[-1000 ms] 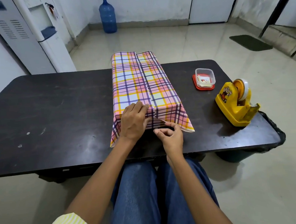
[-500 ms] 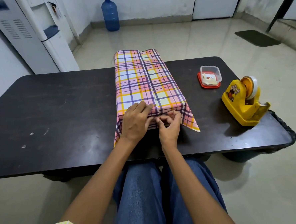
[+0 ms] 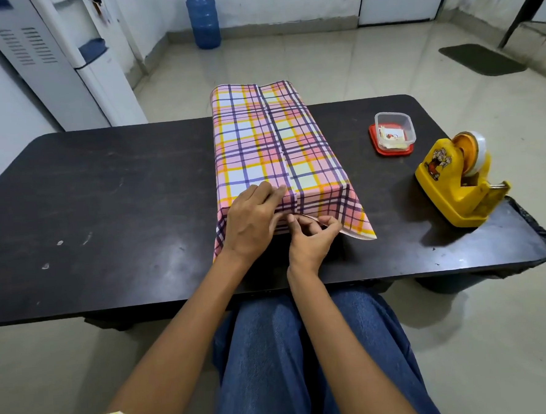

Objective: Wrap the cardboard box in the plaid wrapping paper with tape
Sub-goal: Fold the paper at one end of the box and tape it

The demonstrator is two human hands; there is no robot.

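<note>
A long box covered in pink, yellow and purple plaid wrapping paper (image 3: 271,143) lies lengthwise on the dark table (image 3: 105,201), its seam running down the top. The cardboard itself is hidden. My left hand (image 3: 250,222) presses flat on the paper folded down over the near end. My right hand (image 3: 312,239) is beside it with curled fingers, pinching the lower edge of the folded paper. Loose paper flaps stick out at both near corners. A yellow tape dispenser (image 3: 455,179) stands at the right of the table.
A clear plastic container on a red lid (image 3: 393,134) sits between the box and the dispenser. A white water dispenser (image 3: 64,59) and a blue water bottle (image 3: 202,19) stand on the floor beyond the table. My knees are under the near edge.
My right hand has come up from the table to the paper's lower edge beside my left hand, then slid slightly right. My left hand stays pressed on the near fold.
</note>
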